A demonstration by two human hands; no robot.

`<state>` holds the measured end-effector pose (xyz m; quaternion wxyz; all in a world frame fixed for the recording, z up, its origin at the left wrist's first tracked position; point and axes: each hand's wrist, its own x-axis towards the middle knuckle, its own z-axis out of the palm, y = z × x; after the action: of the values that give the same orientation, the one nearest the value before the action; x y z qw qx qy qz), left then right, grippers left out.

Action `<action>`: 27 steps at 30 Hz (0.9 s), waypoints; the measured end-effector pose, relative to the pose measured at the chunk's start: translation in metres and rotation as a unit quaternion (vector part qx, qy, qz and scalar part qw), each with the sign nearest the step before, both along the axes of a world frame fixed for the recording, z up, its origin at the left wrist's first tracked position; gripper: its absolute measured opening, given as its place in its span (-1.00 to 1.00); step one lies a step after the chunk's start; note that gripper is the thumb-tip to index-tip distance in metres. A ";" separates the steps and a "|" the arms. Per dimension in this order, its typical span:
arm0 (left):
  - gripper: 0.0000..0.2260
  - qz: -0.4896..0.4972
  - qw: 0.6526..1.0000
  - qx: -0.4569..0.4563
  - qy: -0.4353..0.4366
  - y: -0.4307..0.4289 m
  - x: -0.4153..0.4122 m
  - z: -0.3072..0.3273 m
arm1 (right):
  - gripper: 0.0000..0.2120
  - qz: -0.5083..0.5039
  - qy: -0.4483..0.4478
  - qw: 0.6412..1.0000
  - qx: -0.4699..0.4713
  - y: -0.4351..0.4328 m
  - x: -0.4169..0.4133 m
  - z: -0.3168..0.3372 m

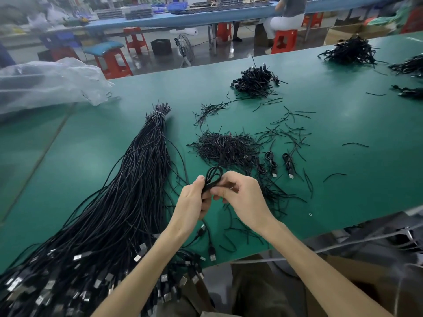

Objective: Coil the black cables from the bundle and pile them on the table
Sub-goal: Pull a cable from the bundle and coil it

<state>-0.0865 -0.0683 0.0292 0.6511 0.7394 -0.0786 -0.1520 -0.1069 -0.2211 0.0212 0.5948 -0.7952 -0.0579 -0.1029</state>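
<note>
Two hands meet at lower centre of the frame, above the green table point(343, 124). The left hand point(194, 200) curls its fingers round the lower part of one coiled cable point(214, 176), whose loop stands up above both thumbs. The right hand point(243, 195) pinches the same coil at its waist with thumb and forefinger. One large bundle point(128, 191) of black cables runs from mid-frame to the lower left, tied near its far tip (metal plugs crowd the near end). Right of the hands lie three finished coils point(271, 162) side by side, next to one heap of short black strands point(224, 145). One pile of coiled cables point(256, 81) sits at upper centre, and a second pile point(350, 51) at upper right.
</note>
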 end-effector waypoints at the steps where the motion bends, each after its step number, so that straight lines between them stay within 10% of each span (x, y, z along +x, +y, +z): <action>1: -0.39 0.008 1.000 0.006 -0.005 -0.002 -0.001 0.001 | -0.92 -0.005 -0.011 1.000 -0.005 0.002 -0.001 -0.001; 12: -0.84 0.024 0.996 0.073 -0.054 0.011 0.006 0.005 | -0.87 -0.072 -0.038 0.977 -0.198 0.002 0.003 -0.010; 21: -0.73 -0.041 0.928 0.167 -0.330 0.027 0.017 0.012 | -0.85 0.001 -0.025 0.983 -0.180 -0.002 0.009 0.014; 27: -0.78 -0.042 0.962 0.177 -0.203 0.030 0.033 0.023 | -0.86 0.040 -0.053 0.974 -0.218 0.001 0.006 0.032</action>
<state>-0.0536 -0.0381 0.0518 0.4735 0.8540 -0.2123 -0.0378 -0.1012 -0.2196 0.0530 0.4068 -0.8962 -0.1419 -0.1057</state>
